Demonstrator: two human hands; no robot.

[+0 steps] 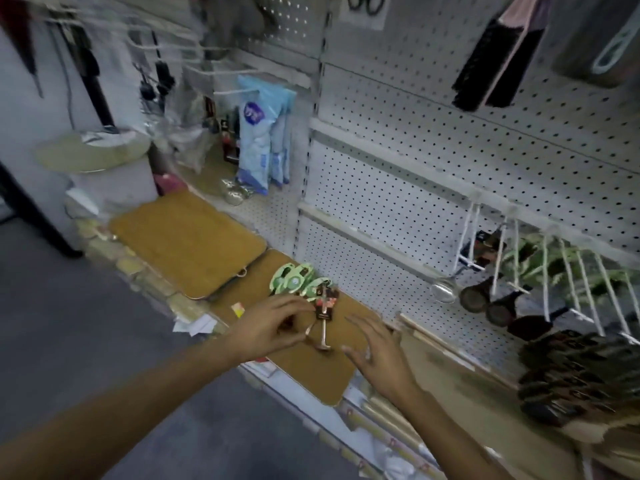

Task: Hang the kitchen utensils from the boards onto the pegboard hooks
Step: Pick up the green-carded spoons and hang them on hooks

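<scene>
Here, a person's left hand (pixel 277 323) pinched a small carded utensil (pixel 323 315) on the nearer of two brown boards (pixel 311 372), the fingers curled round its lower metal end. The utensil lay just to the right of that grip, its long axis running from the printed card at the far end, toward the pegboard (pixel 433 161), to a copper-coloured stem and foot at the near end. The right hand (pixel 375 348) hovered just beside it on the other side, fingers spread and relaxed, holding nothing. By position the left hand was the nearer, already in contact. The piece looked slim and light, a dark card with red print above a thin shiny shaft; what kind of utensil it was could not be told through the blur. Green-carded packets (pixel 298 280) lay just beyond it on the same board. White hooks (pixel 571 271) already carrying ladles stood to the right, up the wall, so the lift would likely travel rightward and upward.
</scene>
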